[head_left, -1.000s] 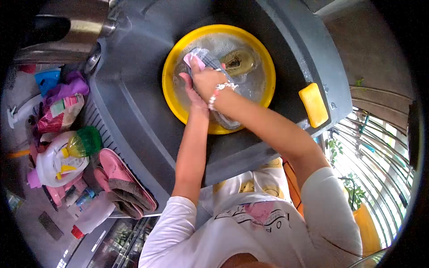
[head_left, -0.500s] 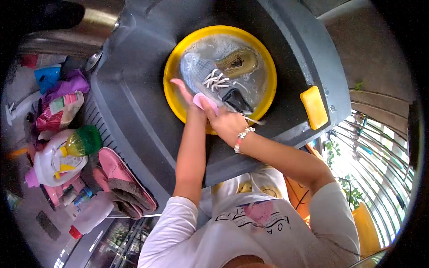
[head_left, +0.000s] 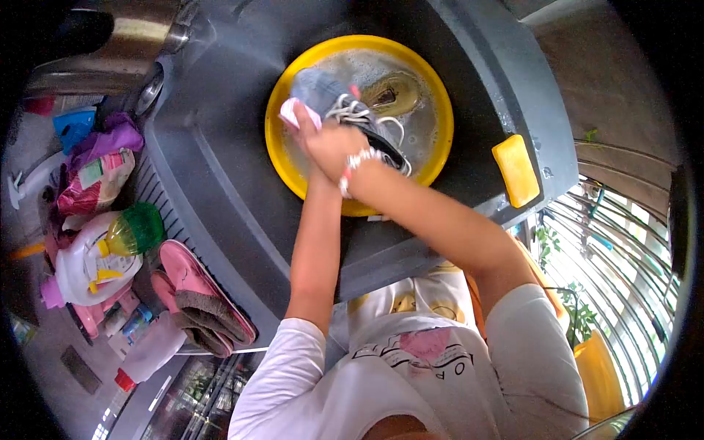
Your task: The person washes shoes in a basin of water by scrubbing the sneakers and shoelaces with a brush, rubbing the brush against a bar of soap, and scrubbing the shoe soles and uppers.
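Note:
A grey mesh sneaker [head_left: 315, 86] with white laces is held tilted over a yellow basin [head_left: 275, 147] of soapy water. My left hand [head_left: 320, 167] supports it from below, mostly hidden by the shoe and my other hand; a fingertip seems to show beyond its far side. My right hand [head_left: 331, 147], blurred and wearing a beaded bracelet, grips a small pink block [head_left: 301, 115] against the shoe's near side. Whether this block is a brush or soap I cannot make out. A second shoe [head_left: 392, 94], yellowish-brown, lies partly under the water behind the sneaker.
The basin sits in a dark grey sink [head_left: 235, 183]. On its right ledge rests a yellow soap bar [head_left: 516, 171]. Pink slippers [head_left: 202, 286], a green-and-yellow bottle [head_left: 134, 231] and a white jug [head_left: 92, 268] stand at left. A metal grille [head_left: 609, 249] is at right.
My right hand and the pink block have moved up and left along the sneaker, toward its toe. The left hand, seen open-fingered at the shoe's edge before, is now mostly covered.

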### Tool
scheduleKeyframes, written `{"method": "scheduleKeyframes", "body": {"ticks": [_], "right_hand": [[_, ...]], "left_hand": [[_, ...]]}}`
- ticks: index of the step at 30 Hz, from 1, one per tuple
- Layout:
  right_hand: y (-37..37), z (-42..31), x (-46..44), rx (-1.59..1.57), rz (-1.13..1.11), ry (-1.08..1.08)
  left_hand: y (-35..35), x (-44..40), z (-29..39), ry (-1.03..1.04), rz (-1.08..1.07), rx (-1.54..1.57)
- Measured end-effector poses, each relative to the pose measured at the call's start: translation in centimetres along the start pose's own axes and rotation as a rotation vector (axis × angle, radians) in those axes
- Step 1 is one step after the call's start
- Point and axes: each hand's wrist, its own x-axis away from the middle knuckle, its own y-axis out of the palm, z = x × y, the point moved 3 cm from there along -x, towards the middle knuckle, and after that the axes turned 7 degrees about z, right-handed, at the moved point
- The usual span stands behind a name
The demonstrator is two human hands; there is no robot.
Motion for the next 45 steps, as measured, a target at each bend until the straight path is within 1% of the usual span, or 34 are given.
{"method": "scheduleKeyframes", "body": {"ticks": [1, 2, 3, 5, 6, 7, 8, 9, 10, 11, 13, 14, 16, 19, 21, 22, 23, 24, 25, 26, 29, 30, 31, 33, 34, 35, 36, 37, 39, 41, 42, 43, 44, 45], "right_hand": [[0.1, -0.5, 0.7, 0.031, 0.031, -0.015], [0.8, 0.3, 3.7, 0.017, 0.029, -0.003], [-0.3, 0.7, 5.9, 0.041, -0.115, 0.093], [-0.9, 2.4, 6.1, -0.007, -0.279, 0.074], [-0.2, 2.4, 4.6, -0.059, -0.269, 0.063], [0.6, 2.4, 2.0, -0.104, -0.247, 0.057], [0.7, 1.8, -0.6, -0.127, -0.283, 0.064], [2.7, 2.1, -2.2, -0.178, -0.23, 0.067], [3.6, 2.4, -3.3, -0.22, -0.236, 0.081], [3.7, 2.9, -4.2, -0.245, -0.254, 0.095], [3.3, 4.1, -4.9, -0.279, -0.276, 0.107], [3.1, 4.5, -4.8, -0.283, -0.281, 0.103], [2.1, 4.4, -4.1, -0.26, -0.291, 0.082], [-0.2, 3.3, -0.6, -0.18, -0.313, 0.047], [-2.6, 2.9, 3.1, -0.171, -0.387, 0.056], [-4.0, 3.0, 3.7, -0.126, -0.433, 0.068], [-3.5, 2.8, 3.2, -0.121, -0.438, 0.065], [-2.6, 2.6, 2.0, -0.093, -0.38, 0.036], [-1.4, 2.3, 0.5, -0.067, -0.316, 0.011], [0.7, 2.7, -1.5, -0.04, -0.23, 0.024], [0.4, 2.5, -0.3, -0.026, -0.186, 0.003], [-0.3, 2.5, 0.9, -0.023, -0.184, 0.004], [-1.3, 2.4, 3.4, 0.0, -0.22, 0.008], [-2.8, 2.6, 6.8, 0.06, -0.294, -0.004], [-0.6, 3.1, 5.9, 0.029, -0.112, -0.094], [2.0, 3.3, 4.4, 0.029, -0.109, -0.092], [3.7, 3.7, 2.2, -0.032, 0.079, -0.109], [3.4, 3.2, 2.6, -0.013, 0.095, -0.114], [2.7, 2.2, 3.5, 0.025, 0.127, -0.124], [-2.0, 1.6, 8.5, 0.09, -0.361, -0.009], [-1.0, 4.1, 9.8, 0.12, -0.368, 0.078], [0.4, 6.5, 10.1, 0.151, -0.372, 0.165], [-1.7, 6.5, 8.2, 0.242, -0.421, 0.098], [-2.5, 6.4, 7.6, 0.243, -0.407, 0.095]], "left_hand": [[0.5, -0.1, 0.8, -0.057, -0.126, 0.182], [0.3, 0.3, 0.9, 0.063, -0.072, 0.176], [1.3, 0.8, 1.3, 0.063, -0.072, 0.18], [2.1, 1.7, 2.5, 0.279, 0.066, -0.134], [0.6, 0.4, 2.6, 0.3, 0.087, -0.074], [-0.1, 0.0, 2.2, 0.246, 0.075, -0.002], [-1.9, -0.1, 1.0, 0.138, 0.166, 0.012], [-3.4, 0.7, 0.1, 0.032, 0.266, 0.023], [-1.5, 1.8, -1.0, 0.138, 0.064, 0.042], [-1.8, 2.4, -2.0, 0.037, 0.135, 0.074], [-0.6, 3.3, -2.3, 0.069, 0.183, -0.078], [-0.2, 3.0, -2.2, 0.074, 0.18, -0.07], [-0.2, 2.6, -1.9, 0.053, 0.216, -0.163], [-1.3, 1.6, -0.7, -0.005, 0.24, -0.131], [-1.3, 0.6, -0.8, -0.041, 0.25, -0.114], [-0.7, 0.2, -0.7, 0.018, 0.214, -0.151], [-0.2, 0.0, -0.7, 0.085, 0.175, -0.183], [-0.9, -0.1, -1.0, 0.018, 0.178, -0.114], [-3.5, -1.8, -1.4, 0.019, 0.174, -0.113], [-5.6, -4.3, -2.2, -0.04, -0.335, 0.062], [-2.1, -2.4, -0.9, -0.125, -0.868, 0.214], [0.3, -1.3, -0.3, -0.073, -0.413, 0.084], [0.5, -0.4, -0.1, -0.02, 0.05, -0.042], [-0.2, -1.5, -0.7, 0.026, 0.089, -0.067], [-1.0, -1.4, -1.0, -0.058, 0.023, 0.001], [-1.1, -1.6, -1.0, -0.138, -0.058, 0.066], [-1.0, -2.3, -0.9, -0.101, 0.035, -0.062], [-0.2, -2.3, -1.1, -0.097, 0.028, -0.06], [0.3, -1.5, -0.7, 0.004, 0.096, -0.207], [-1.5, -3.3, -1.0, 0.038, 0.078, -0.327], [0.0, -2.9, -0.4, 0.182, -0.008, -0.625], [1.6, -2.1, -0.3, 0.031, -0.006, -0.355], [3.2, -1.3, 0.0, -0.113, 0.029, -0.084], [3.5, -1.3, 0.4, -0.105, 0.018, -0.09]]}}
